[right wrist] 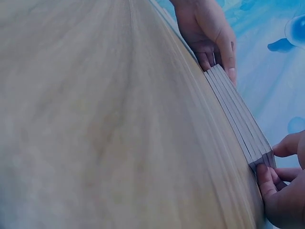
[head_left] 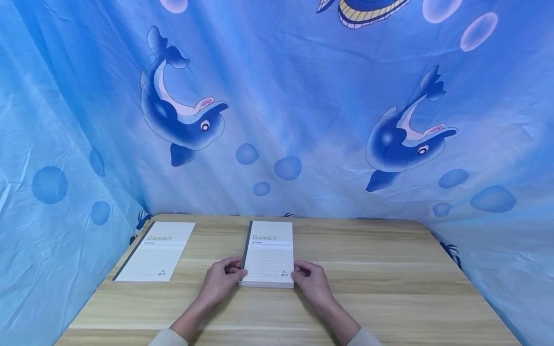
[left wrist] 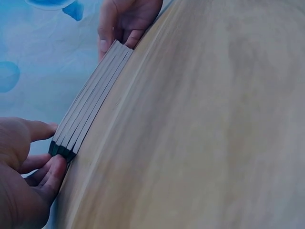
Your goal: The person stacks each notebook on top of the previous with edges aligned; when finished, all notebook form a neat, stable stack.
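A stack of several white notebooks [head_left: 271, 254] with dark spines lies in the middle of the table, "Gambit" printed on the top cover. My left hand [head_left: 221, 281] grips its spine side near the front corner, thumb at the top edge and curled fingers lower down. Opposite it, my right hand [head_left: 312, 282] holds the right side near the front corner in the same way. From the left wrist view, the page edges of the stack [left wrist: 93, 98] show between both hands. The right wrist view shows the stack [right wrist: 236, 114] from its front edge too.
Another white "Gambit" notebook [head_left: 156, 252] lies flat at the table's left side, apart from the stack. The wooden table [head_left: 389, 278] reaches back to a blue curtain [head_left: 303, 96] printed with dolphins and bubbles. More curtain [head_left: 56, 250] hangs along the left side.
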A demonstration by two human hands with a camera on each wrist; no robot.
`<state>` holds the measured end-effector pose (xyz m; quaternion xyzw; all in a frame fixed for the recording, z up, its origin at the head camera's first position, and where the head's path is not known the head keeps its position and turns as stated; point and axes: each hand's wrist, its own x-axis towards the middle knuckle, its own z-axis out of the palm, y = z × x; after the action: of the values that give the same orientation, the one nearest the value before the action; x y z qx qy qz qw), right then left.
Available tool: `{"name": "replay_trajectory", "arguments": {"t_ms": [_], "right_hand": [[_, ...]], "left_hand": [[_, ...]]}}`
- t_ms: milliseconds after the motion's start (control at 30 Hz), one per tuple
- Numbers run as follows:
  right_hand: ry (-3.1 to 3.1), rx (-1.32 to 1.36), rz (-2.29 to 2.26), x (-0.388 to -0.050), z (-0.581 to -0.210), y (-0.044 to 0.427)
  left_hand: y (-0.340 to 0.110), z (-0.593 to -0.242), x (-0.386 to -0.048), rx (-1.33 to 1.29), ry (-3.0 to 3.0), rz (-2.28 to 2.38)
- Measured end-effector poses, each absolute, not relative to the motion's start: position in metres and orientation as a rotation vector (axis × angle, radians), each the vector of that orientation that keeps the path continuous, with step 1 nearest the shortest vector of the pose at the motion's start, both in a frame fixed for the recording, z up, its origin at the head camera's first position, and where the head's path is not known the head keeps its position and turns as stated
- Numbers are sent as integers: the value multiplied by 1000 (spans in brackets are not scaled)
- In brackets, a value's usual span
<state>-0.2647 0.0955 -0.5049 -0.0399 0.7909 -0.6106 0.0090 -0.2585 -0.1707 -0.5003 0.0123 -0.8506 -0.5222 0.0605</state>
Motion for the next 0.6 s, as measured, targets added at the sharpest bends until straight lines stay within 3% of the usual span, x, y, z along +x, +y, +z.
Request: {"name": "replay_trajectory", "arguments": {"t_ms": [333, 600], "right_hand": [[2540, -95, -1892, -268, -494, 97], [2696, -194, -1927, -274, -460, 80]], "left_hand": [[-186, -482, -253, 12, -2592, -1517], [-264, -444, -244, 94, -2621, -1311]]}}
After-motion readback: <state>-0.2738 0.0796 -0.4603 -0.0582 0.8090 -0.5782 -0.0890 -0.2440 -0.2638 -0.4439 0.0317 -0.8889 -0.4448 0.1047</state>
